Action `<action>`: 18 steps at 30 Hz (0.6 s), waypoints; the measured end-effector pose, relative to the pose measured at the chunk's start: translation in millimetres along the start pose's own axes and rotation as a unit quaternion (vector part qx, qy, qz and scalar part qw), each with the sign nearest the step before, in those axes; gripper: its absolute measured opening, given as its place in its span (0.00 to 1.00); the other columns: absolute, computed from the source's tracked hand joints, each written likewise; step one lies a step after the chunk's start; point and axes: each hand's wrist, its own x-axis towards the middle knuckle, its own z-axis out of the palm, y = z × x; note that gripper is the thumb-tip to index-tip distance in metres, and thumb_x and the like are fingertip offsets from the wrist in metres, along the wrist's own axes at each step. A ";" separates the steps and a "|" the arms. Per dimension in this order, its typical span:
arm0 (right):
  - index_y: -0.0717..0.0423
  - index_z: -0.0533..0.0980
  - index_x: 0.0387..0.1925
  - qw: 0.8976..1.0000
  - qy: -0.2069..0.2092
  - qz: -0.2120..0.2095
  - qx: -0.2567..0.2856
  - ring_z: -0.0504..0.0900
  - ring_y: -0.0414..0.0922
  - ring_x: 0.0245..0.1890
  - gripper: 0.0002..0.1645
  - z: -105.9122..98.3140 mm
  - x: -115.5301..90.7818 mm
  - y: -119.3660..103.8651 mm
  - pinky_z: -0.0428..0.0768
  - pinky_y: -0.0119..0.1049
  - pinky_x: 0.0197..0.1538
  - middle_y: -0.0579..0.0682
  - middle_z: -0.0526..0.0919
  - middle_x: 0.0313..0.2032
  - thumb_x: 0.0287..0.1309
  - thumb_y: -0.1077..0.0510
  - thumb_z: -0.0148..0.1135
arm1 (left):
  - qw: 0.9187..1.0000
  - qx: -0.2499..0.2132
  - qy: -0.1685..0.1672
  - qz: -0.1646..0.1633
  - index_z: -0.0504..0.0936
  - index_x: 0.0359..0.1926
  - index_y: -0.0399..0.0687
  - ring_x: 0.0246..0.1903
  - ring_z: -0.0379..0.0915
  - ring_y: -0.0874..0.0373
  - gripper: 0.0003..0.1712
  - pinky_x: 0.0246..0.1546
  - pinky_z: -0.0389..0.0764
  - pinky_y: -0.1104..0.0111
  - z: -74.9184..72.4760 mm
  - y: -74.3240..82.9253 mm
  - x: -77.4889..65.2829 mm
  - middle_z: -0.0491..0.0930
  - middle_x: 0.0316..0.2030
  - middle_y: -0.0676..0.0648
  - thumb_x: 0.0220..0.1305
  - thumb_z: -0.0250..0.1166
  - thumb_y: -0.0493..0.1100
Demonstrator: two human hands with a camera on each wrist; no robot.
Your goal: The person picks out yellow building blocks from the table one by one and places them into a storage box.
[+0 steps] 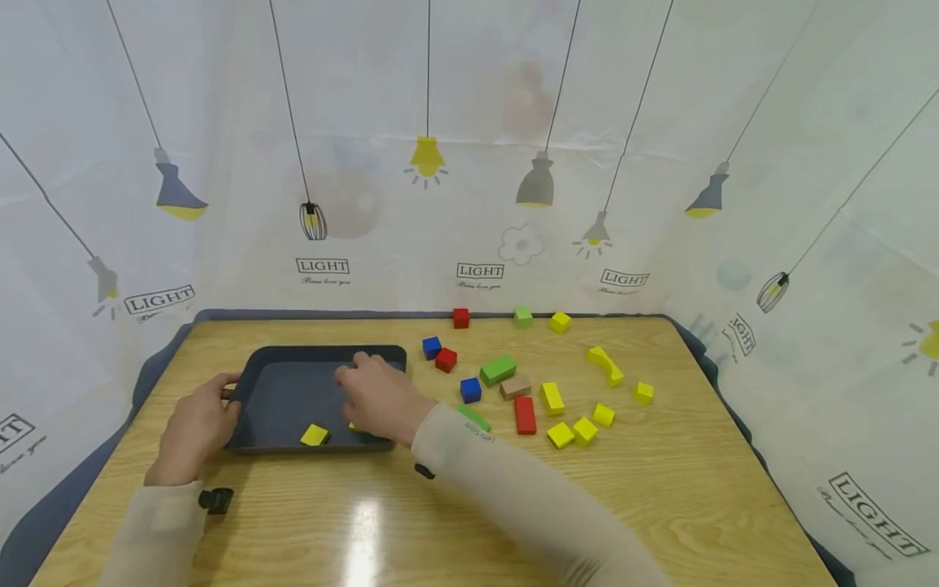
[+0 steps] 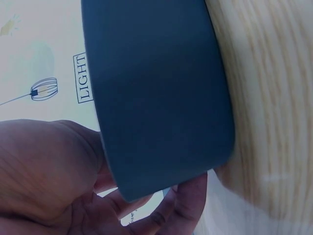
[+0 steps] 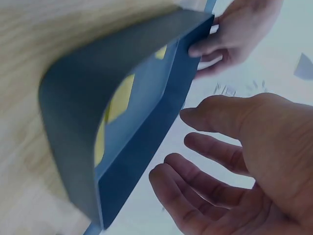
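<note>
A dark grey rectangular tray (image 1: 275, 399) lies on the left part of the table. My left hand (image 1: 196, 424) grips its left side, the thumb over the rim and the fingers outside, as the right wrist view shows. Above the tray's right half hovers my right hand (image 1: 383, 398), fingers loosely bent, with nothing between them in the right wrist view. Inside the tray, a yellow block (image 1: 315, 434) lies near the front wall. Another yellow block (image 3: 121, 100) shows in the right wrist view, with further yellow pieces partly hidden by the tray wall.
Right of the tray lie several loose blocks: blue (image 1: 470, 390), red (image 1: 525, 416), green (image 1: 499, 370), a bare wooden one (image 1: 515, 387) and yellow (image 1: 553, 398), plus a yellow arch (image 1: 605, 366). A red cube (image 1: 460, 318) stands at the back edge, before a lamp-printed curtain (image 1: 469, 212).
</note>
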 end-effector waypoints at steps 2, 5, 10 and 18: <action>0.50 0.78 0.59 1.000 0.007 0.006 0.000 0.74 0.41 0.42 0.21 -3.7 -2.1 9.5 0.78 0.28 0.41 0.46 0.77 0.49 0.65 0.53 0.65 | 1.000 0.000 -0.001 -0.004 0.63 0.72 0.36 0.41 0.78 0.39 0.29 0.26 0.73 0.60 -0.2 0.2 0.4 0.73 0.59 0.28 0.73 0.54 0.37; 0.50 0.78 0.58 1.000 0.018 0.024 0.000 0.75 0.42 0.43 0.21 -10.6 -6.6 23.1 0.79 0.29 0.41 0.48 0.77 0.48 0.65 0.52 0.67 | 1.000 0.001 -0.004 -0.010 0.62 0.73 0.37 0.42 0.78 0.38 0.30 0.27 0.73 0.59 0.0 -0.4 0.3 0.73 0.59 0.28 0.73 0.54 0.37; 0.49 0.78 0.58 0.998 0.024 0.061 0.001 0.74 0.42 0.41 0.22 -18.9 -14.4 45.0 0.78 0.31 0.36 0.48 0.76 0.46 0.64 0.51 0.67 | 1.000 0.008 -0.005 -0.010 0.62 0.72 0.35 0.44 0.77 0.37 0.30 0.29 0.75 0.57 -0.1 -2.3 -1.0 0.73 0.60 0.28 0.73 0.55 0.37; 0.50 0.79 0.57 0.994 0.040 0.104 -0.006 0.74 0.41 0.38 0.21 -19.7 -25.5 88.8 0.80 0.33 0.36 0.48 0.77 0.46 0.63 0.52 0.67 | 1.000 0.006 0.004 -0.002 0.63 0.72 0.35 0.42 0.78 0.38 0.30 0.28 0.75 0.58 2.2 -0.5 -0.3 0.74 0.58 0.28 0.72 0.56 0.37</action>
